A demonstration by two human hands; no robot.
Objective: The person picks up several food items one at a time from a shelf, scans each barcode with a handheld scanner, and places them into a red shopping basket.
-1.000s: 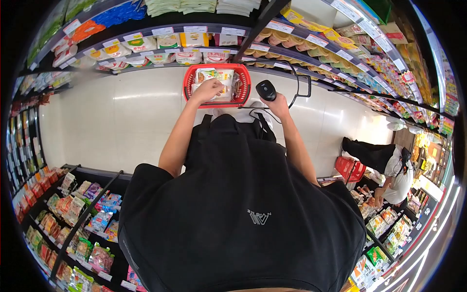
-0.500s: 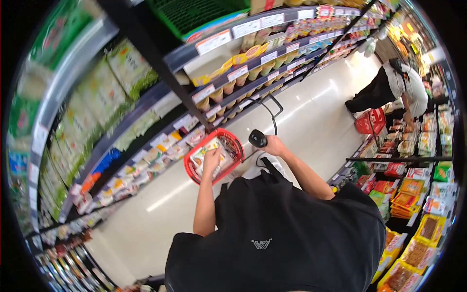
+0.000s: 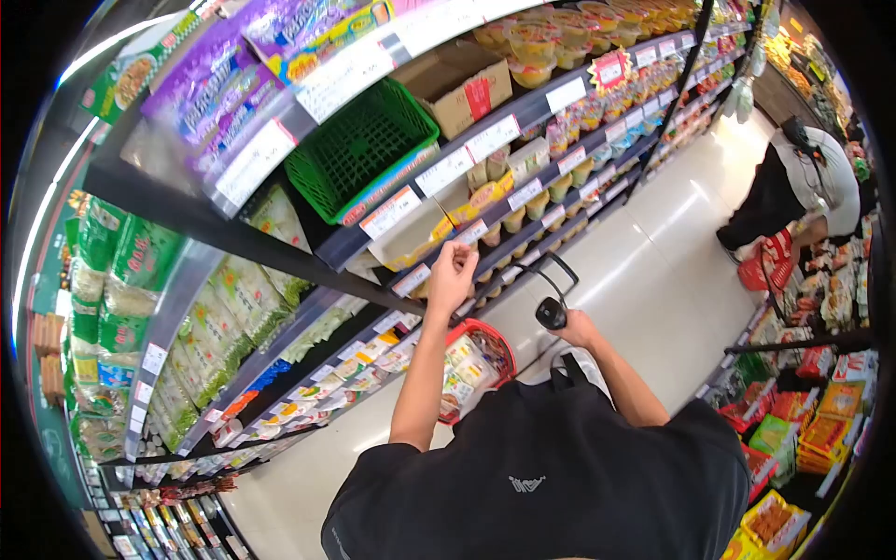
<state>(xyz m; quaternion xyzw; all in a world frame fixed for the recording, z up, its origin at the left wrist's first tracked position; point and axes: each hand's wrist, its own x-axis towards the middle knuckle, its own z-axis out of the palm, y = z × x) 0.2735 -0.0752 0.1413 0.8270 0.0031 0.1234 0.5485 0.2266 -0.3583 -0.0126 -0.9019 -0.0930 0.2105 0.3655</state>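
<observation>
My left hand (image 3: 452,278) is raised in front of the shelf of cups, its fingers curled together and nothing showing in them. It overlaps the price tags along the shelf edge in this view. Below it stands a red shopping basket (image 3: 509,347) holding white packets (image 3: 461,373) and darker packs, partly hidden by my left forearm and my black shirt. My right hand (image 3: 577,329) is closed around a black object (image 3: 551,314) with a rounded end, held in front of my body. A thin black looped frame (image 3: 563,275) shows just beyond it.
A green plastic crate (image 3: 364,140) and an open cardboard box (image 3: 467,93) sit on the upper shelf. Another person (image 3: 817,187) bends at the right-hand shelves beside a red basket (image 3: 767,261). Packaged food (image 3: 831,425) lines the right side of the aisle.
My left hand has risen from over the red basket to the shelf edge. The view has shifted, showing more upper shelf. My right hand still grips the black object.
</observation>
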